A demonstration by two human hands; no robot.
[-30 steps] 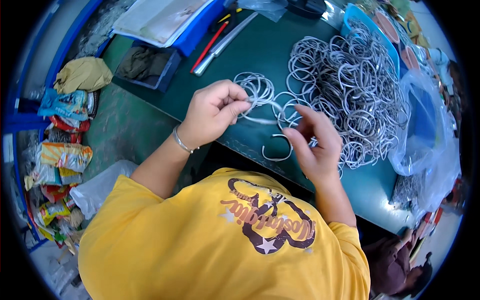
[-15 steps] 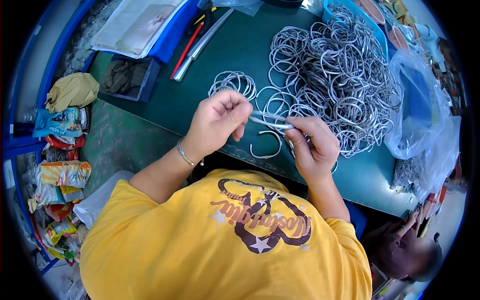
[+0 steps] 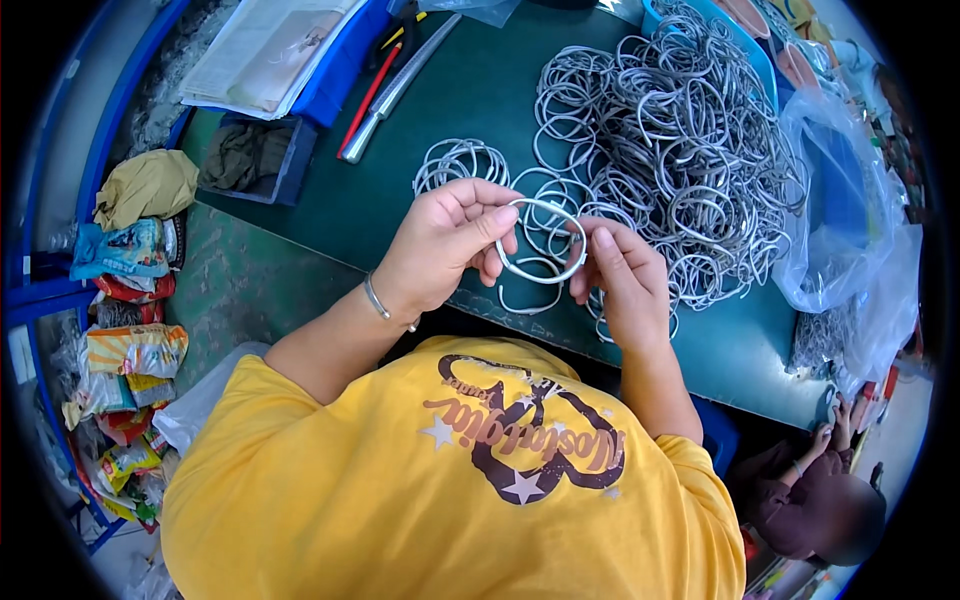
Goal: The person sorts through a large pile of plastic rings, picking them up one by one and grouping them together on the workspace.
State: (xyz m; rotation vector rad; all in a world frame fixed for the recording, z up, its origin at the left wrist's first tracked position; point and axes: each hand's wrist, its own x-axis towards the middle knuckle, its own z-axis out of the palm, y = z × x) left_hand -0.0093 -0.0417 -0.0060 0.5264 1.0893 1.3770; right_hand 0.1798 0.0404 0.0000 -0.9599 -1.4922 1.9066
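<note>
Between my two hands I hold a pale silver metal ring (image 3: pixel 533 281), raised upright above the table edge. My left hand (image 3: pixel 450 245) pinches its left side with thumb and fingers, a bangle on that wrist. My right hand (image 3: pixel 625 280) grips the ring's right side with bent fingers and raised thumb. Behind my hands lie a small group of loose rings (image 3: pixel 452 150) and a large tangled heap of grey metal rings (image 3: pixel 680 140), partly in a light blue basket (image 3: pixel 762 65). An open C-shaped ring (image 3: pixel 528 308) lies just below the held one.
The green table (image 3: pixel 400 210) carries a red stick (image 3: pixel 370 100), a tapered metal rod (image 3: pixel 400 90), papers on a blue bin (image 3: pixel 335 95), a dark tray (image 3: pixel 290 180) and clear plastic bags (image 3: pixel 830 240). Bags of packets (image 3: pixel 130 350) fill the left shelf. A co-worker (image 3: pixel 800 510) sits at lower right.
The piece between my hands has turned from edge-on to face the camera as a circle. My right hand has rotated, its thumb now higher, and my left hand has shifted slightly.
</note>
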